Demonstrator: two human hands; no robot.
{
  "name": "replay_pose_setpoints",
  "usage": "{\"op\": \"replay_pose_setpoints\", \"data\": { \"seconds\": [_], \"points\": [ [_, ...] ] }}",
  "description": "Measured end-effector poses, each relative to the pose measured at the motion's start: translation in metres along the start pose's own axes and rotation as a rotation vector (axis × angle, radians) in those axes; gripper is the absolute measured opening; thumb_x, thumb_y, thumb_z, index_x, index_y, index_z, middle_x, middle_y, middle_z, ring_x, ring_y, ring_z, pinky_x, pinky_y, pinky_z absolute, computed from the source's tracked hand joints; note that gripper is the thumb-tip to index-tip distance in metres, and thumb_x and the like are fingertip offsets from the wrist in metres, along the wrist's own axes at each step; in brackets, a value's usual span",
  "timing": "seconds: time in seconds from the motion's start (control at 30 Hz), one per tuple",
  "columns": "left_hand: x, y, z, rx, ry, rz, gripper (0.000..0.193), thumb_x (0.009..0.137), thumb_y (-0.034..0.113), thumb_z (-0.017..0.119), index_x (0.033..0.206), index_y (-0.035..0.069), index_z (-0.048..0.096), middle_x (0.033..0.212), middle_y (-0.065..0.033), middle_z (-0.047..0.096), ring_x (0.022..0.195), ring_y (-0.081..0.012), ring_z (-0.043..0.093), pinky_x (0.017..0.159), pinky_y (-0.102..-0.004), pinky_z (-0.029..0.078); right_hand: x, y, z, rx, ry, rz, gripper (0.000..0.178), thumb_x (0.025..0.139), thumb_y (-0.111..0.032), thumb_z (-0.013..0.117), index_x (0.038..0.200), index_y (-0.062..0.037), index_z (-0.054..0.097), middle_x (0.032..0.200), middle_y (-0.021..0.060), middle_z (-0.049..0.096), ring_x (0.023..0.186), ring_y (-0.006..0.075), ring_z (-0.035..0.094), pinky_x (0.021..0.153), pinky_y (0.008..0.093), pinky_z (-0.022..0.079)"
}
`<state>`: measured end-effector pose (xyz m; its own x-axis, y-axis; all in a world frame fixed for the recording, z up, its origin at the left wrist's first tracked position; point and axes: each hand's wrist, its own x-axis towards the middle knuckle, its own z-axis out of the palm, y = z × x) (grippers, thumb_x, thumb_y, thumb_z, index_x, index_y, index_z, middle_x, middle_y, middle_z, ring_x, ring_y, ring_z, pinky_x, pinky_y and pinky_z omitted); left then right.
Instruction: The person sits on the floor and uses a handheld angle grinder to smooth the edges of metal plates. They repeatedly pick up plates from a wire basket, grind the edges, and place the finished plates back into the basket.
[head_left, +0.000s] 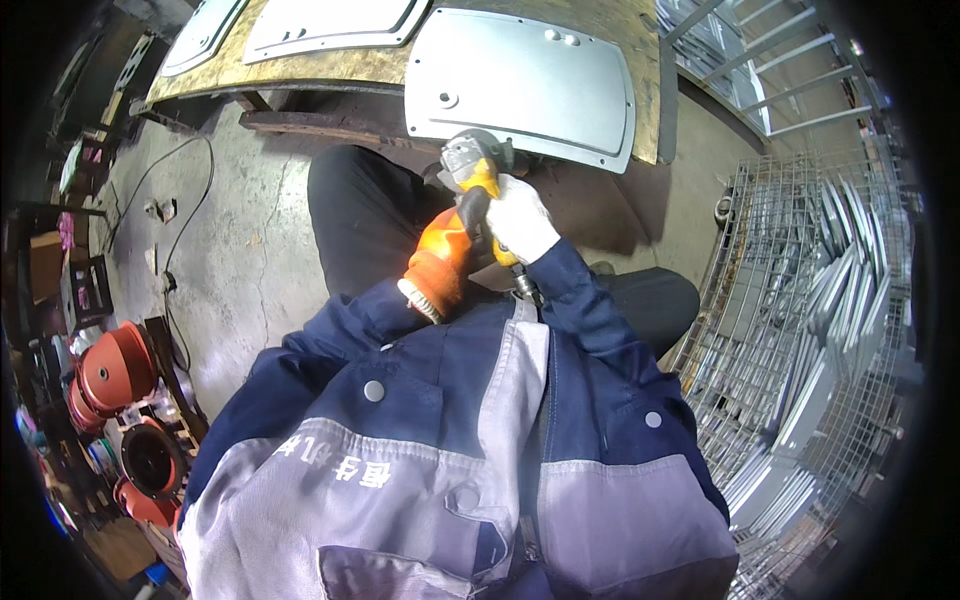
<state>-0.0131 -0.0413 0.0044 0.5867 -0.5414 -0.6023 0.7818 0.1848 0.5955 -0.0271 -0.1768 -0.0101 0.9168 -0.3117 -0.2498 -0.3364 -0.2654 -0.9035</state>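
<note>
Head view: yellow-and-grey power tool (483,178) at near edge of pale panel (520,95); whether they touch, hard to judge. Your left hand (441,252), orange-gloved, clamped on tool; your right hand (522,218), white-gloved, wrapped on it just beside. Panel on wooden table (330,67), overhanging front edge. Wire basket (732,285) with metal plates (848,262) to your right.

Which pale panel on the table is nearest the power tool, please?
The rightmost panel; it alone overhangs the near edge of the table, beside the power tool.

A wooden table (362,66) stands on cracked grey floor (238,225).
</note>
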Motion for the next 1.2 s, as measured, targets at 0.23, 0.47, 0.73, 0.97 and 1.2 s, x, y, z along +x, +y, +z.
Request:
{"op": "replay_pose_setpoints", "data": {
  "seconds": [0.23, 0.47, 0.73, 0.97, 1.2],
  "points": [
    [-0.003, -0.015, 0.017, 0.058, -0.060, 0.009, 0.043, 0.091, 0.048, 0.060, 0.108, 0.008, 0.061, 0.091, -0.0021, 0.061, 0.080, -0.0125, 0.059, 0.074, -0.0282, 0.049, -0.020, 0.007, -0.025, 0.011, 0.051, 0.006, 0.032, 0.084, -0.025, 0.061, 0.103, 0.0001, 0.062, 0.097, 0.0221, 0.067, 0.093, 0.0370, 0.065, 0.080, 0.0428, 0.051],
    [0.000, -0.019, 0.044, 0.106, -0.123, -0.095, 0.041, 0.094, 0.042, 0.058, 0.114, 0.007, 0.060, 0.097, -0.0042, 0.063, 0.090, -0.0137, 0.062, 0.077, -0.0272, 0.051, -0.028, 0.026, -0.049, -0.123, 0.198, 0.073, 0.028, 0.082, -0.022, 0.062, 0.100, 0.0002, 0.062, 0.096, 0.0236, 0.066, 0.093, 0.0404, 0.064, 0.080, 0.0452, 0.050],
    [0.015, -0.036, 0.086, 0.285, -0.198, -0.100, 0.049, 0.089, 0.044, 0.064, 0.115, 0.002, 0.060, 0.092, -0.0055, 0.063, 0.079, -0.0171, 0.061, 0.072, -0.0310, 0.049, -0.045, 0.060, -0.084, 0.181, 0.302, 0.136, 0.019, 0.084, -0.012, 0.059, 0.098, 0.0011, 0.061, 0.088, 0.0181, 0.067, 0.082, 0.0286, 0.066, 0.075, 0.0372, 0.050],
    [0.040, -0.061, 0.132, 0.521, -0.270, -0.078, 0.050, 0.088, 0.044, 0.067, 0.111, -0.001, 0.063, 0.089, -0.0066, 0.065, 0.075, -0.0137, 0.059, 0.068, -0.0273, 0.047, -0.078, 0.074, -0.140, -0.078, 0.433, 0.200, 0.021, 0.085, -0.011, 0.057, 0.101, 0.0018, 0.060, 0.085, 0.0140, 0.066, 0.075, 0.0207, 0.064, 0.067, 0.0327, 0.051],
    [0.040, -0.069, 0.140, 0.554, -0.310, -0.179, 0.058, 0.086, 0.045, 0.069, 0.118, -0.002, 0.060, 0.096, -0.0110, 0.066, 0.081, -0.0164, 0.061, 0.073, -0.0295, 0.049, -0.082, 0.102, -0.148, 0.184, 0.480, 0.159, 0.037, 0.082, -0.028, 0.073, 0.091, 0.0042, 0.058, 0.081, 0.0167, 0.065, 0.071, 0.0243, 0.063, 0.063, 0.0353, 0.049]
  ]
}}
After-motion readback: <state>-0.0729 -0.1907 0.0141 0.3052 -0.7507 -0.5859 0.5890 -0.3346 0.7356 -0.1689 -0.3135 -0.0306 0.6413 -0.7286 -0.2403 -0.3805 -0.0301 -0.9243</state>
